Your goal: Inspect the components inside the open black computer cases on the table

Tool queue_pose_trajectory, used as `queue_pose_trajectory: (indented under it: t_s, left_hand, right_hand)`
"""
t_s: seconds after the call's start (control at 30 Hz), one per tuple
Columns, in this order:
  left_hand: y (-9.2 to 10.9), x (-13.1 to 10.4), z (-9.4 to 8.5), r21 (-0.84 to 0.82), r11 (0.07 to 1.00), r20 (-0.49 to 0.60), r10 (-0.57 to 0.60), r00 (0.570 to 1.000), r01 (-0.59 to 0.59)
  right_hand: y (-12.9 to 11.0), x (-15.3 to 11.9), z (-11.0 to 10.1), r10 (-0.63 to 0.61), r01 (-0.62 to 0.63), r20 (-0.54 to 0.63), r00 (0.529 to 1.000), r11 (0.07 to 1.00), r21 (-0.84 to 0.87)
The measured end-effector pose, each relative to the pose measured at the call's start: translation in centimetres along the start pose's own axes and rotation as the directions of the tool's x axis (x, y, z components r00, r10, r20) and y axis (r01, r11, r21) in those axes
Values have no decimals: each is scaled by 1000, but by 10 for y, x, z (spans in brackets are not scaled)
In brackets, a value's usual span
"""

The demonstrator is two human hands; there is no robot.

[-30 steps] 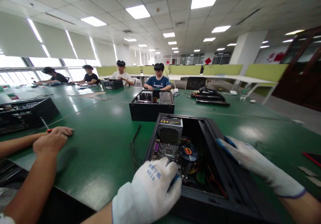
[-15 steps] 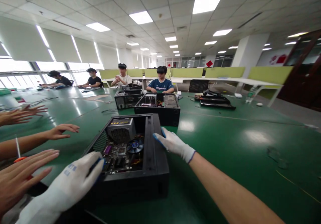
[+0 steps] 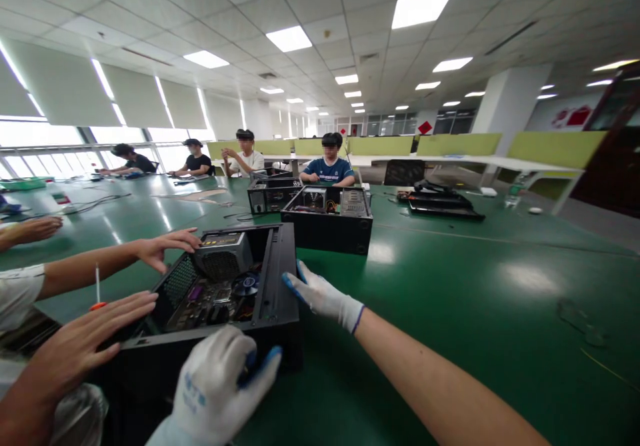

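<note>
A black desktop computer case (image 3: pixel 283 266) lies on its side before me, its interior exposed. Inside are a power supply (image 3: pixel 227 259), a motherboard (image 3: pixel 215 299) and a round fan (image 3: pixel 247 285). My right hand (image 3: pixel 323 293), in a white glove with blue fingertips, rests with outstretched fingers along the case's right side. At the near side is my left hand (image 3: pixel 215 379), gloved alike, its fingers bent and the thumb apart; whether it touches the case I cannot tell. Another person's hands (image 3: pixel 167 245) are at the case's left side, one at the back, one nearer.
Two more opened cases, a front one (image 3: pixel 327 229) and one behind it (image 3: pixel 270 196), stand beyond. Dark panels (image 3: pixel 443 203) lie at the back right. A screwdriver (image 3: pixel 97 293) stands out near the other person's hand. Several people sit along the green table (image 3: pixel 450 279).
The case has shifted left, toward the other person, whose hands are now at it. My left hand has moved right along the near side; my right hand has followed the case.
</note>
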State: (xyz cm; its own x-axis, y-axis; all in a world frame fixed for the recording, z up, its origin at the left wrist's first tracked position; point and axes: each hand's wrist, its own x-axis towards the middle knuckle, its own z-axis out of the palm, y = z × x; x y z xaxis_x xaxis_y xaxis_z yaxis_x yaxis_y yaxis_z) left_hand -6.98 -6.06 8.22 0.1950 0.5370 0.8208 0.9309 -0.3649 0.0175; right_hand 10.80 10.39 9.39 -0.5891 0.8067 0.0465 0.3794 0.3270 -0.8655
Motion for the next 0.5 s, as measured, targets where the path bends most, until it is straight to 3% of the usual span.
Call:
queue_pose_trajectory:
  t_s: [0.1,0.2,0.33,0.5]
  left_hand:
    - [32,0,21,-103,994,27,-25,999,28]
    - [28,-1,38,-114,971,120,-194,974,208]
    - [15,-19,51,-90,910,276,-367,888,404]
    - [28,-57,63,-87,893,316,-395,862,441]
  right_hand:
    - [2,5,4,-99,104,65,993,991,-87]
    - [9,16,-10,-84,84,16,996,930,-359]
    - [27,44,-58,-17,-67,-135,991,804,-591]
    - [48,83,-119,2,-225,-300,954,667,-710]
